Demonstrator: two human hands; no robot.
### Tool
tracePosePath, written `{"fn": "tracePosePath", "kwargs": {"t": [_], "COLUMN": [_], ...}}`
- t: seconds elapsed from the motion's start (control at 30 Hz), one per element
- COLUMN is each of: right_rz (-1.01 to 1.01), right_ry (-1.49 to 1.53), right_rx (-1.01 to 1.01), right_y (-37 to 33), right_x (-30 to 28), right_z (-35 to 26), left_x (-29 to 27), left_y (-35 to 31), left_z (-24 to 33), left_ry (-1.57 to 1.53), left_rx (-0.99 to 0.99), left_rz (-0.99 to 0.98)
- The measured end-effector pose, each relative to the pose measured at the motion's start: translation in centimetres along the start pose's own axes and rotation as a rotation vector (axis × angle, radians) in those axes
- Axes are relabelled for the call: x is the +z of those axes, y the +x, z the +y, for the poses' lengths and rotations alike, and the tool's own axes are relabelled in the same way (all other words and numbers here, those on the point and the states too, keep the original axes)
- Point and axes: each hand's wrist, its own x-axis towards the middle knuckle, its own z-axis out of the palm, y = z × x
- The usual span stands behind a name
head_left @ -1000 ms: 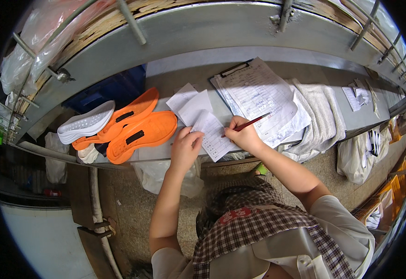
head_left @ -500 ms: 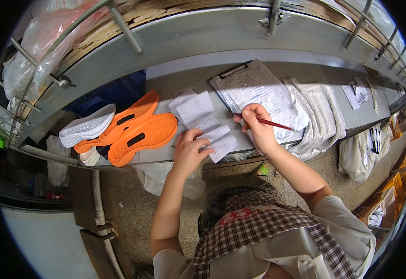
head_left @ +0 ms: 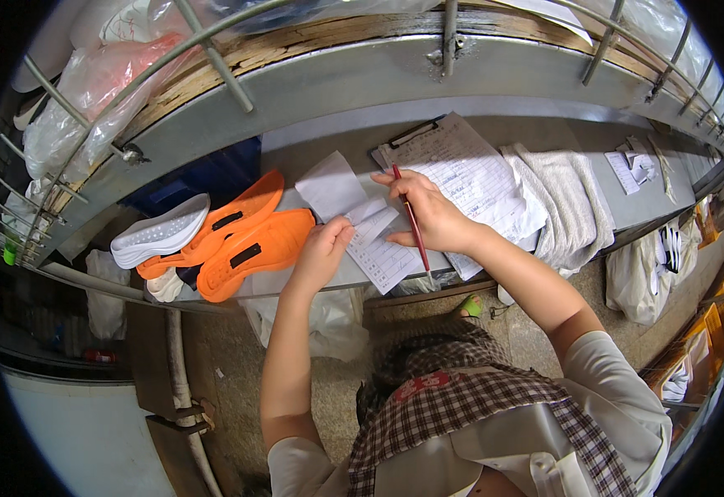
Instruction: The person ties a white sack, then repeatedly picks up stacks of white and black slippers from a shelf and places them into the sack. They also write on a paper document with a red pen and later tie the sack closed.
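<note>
My left hand (head_left: pixel 322 253) pinches folded white paper slips (head_left: pixel 331 186) above the front of the grey bench. One lower slip with a printed grid hangs toward the bench edge. My right hand (head_left: pixel 432 211) grips a slim red pen (head_left: pixel 414 217), pointing down toward the bench edge, and its fingertips reach to the slips' right side. Just behind that hand lies a clipboard (head_left: pixel 416 132) with filled-in sheets (head_left: pixel 470 166). Left of my left hand lie orange shoe soles (head_left: pixel 267 244) and a white sole (head_left: pixel 159 232).
A grey folded towel (head_left: pixel 565 203) lies right of the clipboard, with small paper scraps (head_left: pixel 627 170) farther right. A blue bin (head_left: pixel 196 178) stands behind the soles. A metal rail with bars (head_left: pixel 337 70) runs across the back, and a white plastic bag (head_left: pixel 648 273) hangs at the right.
My right hand has moved left from the clipboard to the slips, and the pen has swung to point downward. My left hand now pinches the slips, which have shifted and unfolded.
</note>
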Motion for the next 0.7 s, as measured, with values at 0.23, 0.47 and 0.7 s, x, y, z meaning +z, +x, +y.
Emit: {"fn": "tracePosePath", "kwargs": {"t": [0.23, 0.47, 0.7], "right_rz": [-0.118, -0.008, -0.001], "right_ry": [-0.248, -0.133, -0.118], "right_rx": [-0.231, -0.168, 0.164], "right_y": [0.3, -0.5, -1.6], "right_x": [0.6, 2.3, 2.7], "right_z": [-0.5, 0.0, -0.4], "left_x": [-0.5, 0.1, 0.9], "left_y": [0.3, 0.0, -0.9], "left_z": [0.3, 0.0, -0.9], "left_ry": [0.141, 0.205, -0.107], "left_rx": [0.119, 0.132, -0.041], "left_rz": [-0.065, -0.062, 0.024]}}
